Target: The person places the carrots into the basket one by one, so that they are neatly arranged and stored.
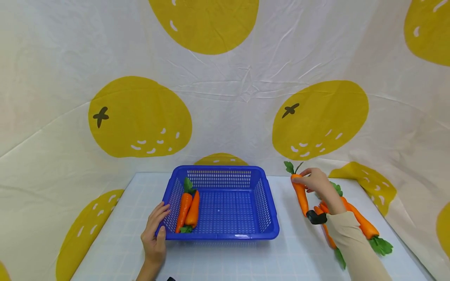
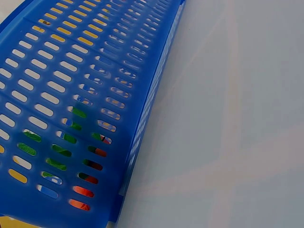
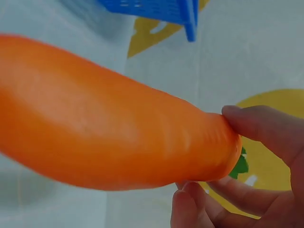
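Observation:
In the head view, my right hand pinches an orange carrot near its leafy top, the tip hanging downward. The right wrist view shows this carrot large across the frame, my thumb on one side and fingers on the other. My left hand rests at the near left corner of a blue plastic basket, its relaxed fingers touching the rim. Two carrots lie side by side in the basket's left part, one carrot left of the other carrot. The left wrist view shows the basket's slotted wall, without my fingers.
More carrots with green leaves lie piled on the table's right side, partly hidden under my right forearm. A pale checked cloth covers the table. Behind it hangs a white curtain printed with big yellow fruit.

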`<state>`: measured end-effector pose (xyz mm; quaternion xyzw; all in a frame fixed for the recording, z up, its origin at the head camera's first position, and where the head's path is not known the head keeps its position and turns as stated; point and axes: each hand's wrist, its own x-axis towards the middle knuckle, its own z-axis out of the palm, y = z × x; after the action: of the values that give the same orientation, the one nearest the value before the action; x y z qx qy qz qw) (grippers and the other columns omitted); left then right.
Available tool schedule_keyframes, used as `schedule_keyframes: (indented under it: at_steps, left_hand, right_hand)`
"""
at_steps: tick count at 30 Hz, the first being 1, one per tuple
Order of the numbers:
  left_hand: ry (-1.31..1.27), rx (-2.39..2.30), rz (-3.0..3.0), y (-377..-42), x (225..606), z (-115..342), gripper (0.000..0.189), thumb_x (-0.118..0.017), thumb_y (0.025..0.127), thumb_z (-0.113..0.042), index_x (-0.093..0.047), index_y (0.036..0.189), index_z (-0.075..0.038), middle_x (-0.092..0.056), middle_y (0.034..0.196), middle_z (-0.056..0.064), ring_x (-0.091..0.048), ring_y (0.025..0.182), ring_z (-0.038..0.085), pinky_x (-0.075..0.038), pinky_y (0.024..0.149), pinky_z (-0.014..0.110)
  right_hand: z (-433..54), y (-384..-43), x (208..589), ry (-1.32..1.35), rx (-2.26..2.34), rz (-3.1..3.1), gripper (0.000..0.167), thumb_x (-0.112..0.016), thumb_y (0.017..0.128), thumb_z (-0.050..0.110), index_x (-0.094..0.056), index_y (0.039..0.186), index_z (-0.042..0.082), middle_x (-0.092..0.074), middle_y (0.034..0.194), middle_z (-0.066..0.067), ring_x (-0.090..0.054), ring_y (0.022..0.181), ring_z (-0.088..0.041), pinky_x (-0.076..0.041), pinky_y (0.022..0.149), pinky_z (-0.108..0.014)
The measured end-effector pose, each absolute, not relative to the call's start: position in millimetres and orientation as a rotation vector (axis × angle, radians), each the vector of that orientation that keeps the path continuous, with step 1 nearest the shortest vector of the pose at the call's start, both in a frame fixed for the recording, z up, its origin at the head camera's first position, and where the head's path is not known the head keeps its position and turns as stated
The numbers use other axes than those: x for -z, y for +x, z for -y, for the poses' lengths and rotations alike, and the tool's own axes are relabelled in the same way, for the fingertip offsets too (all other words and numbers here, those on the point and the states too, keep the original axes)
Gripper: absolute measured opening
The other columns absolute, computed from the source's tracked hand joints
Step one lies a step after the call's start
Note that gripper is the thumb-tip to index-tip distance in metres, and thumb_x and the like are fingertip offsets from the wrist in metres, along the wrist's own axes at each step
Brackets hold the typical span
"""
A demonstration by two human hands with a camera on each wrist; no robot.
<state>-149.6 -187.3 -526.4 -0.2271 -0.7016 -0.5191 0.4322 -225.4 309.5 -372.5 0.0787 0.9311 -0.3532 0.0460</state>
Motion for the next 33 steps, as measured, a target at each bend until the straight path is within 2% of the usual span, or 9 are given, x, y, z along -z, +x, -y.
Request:
schedule_keyframes:
  at_steps: [6,10,17,20,27,33]
  left_hand:
    - [-0.562,1.298,1.76,-149.0,524.6,187.3,0.039,-0.045,0.085,0.007,-0.064,0.118,0.01,-0.061,0.126,0.029,-0.046,0.133,0.039,-0.032,0.115,0.029]
    - [-0.564,1.295,1.758,-149.8,524.7,187.3,0.039,-0.045,0.085,0.007,-0.064,0.118,0.01,-0.061,0.126,0.029,-0.046,0.132,0.039,-0.032,0.115,0.029]
    - [-0.577,1.3,1.742,-150.8,523.6,186.6,0.039,-0.044,0.084,0.007,-0.064,0.117,0.012,-0.061,0.126,0.029,-0.046,0.132,0.04,-0.032,0.115,0.03]
    - [-0.583,1.301,1.736,-151.5,523.7,186.5,0.039,-0.044,0.084,0.007,-0.064,0.117,0.012,-0.061,0.126,0.03,-0.046,0.132,0.04,-0.032,0.115,0.031]
    - [-0.574,1.3,1.75,-151.9,525.7,186.6,0.039,-0.044,0.085,0.007,-0.064,0.118,0.011,-0.061,0.126,0.029,-0.046,0.132,0.039,-0.032,0.115,0.03]
    - [-0.567,1.292,1.741,-151.0,527.8,187.6,0.038,-0.044,0.084,0.007,-0.064,0.117,0.011,-0.061,0.125,0.029,-0.046,0.132,0.04,-0.032,0.115,0.03]
  right_hand:
    - [-279.2,-234.4,351.9,0.212,1.141,-2.868,0.058,-0.072,0.087,0.034,-0.057,0.12,-0.012,-0.065,0.098,-0.023,-0.067,0.077,-0.029,-0.06,0.07,-0.038]
    - [-259.8,-241.4,345.8,0.149,1.219,-2.864,0.055,-0.072,0.087,0.032,-0.059,0.119,-0.011,-0.065,0.098,-0.022,-0.068,0.08,-0.032,-0.061,0.072,-0.039]
    - [-219.4,-248.9,338.4,0.058,1.348,-2.809,0.051,-0.073,0.087,0.031,-0.059,0.117,-0.008,-0.065,0.097,-0.019,-0.065,0.078,-0.028,-0.06,0.071,-0.037]
    - [-200.5,-251.8,338.7,0.024,1.434,-2.758,0.049,-0.074,0.086,0.029,-0.06,0.115,-0.008,-0.065,0.098,-0.02,-0.065,0.075,-0.027,-0.061,0.07,-0.037]
    - [-157.0,-258.1,350.6,-0.014,1.603,-2.637,0.046,-0.077,0.084,0.024,-0.061,0.112,-0.009,-0.065,0.098,-0.02,-0.065,0.07,-0.023,-0.06,0.075,-0.046]
    - [-124.0,-261.0,365.9,-0.043,1.747,-2.449,0.038,-0.077,0.084,0.022,-0.066,0.106,-0.007,-0.066,0.095,-0.018,-0.066,0.07,-0.027,-0.06,0.075,-0.05]
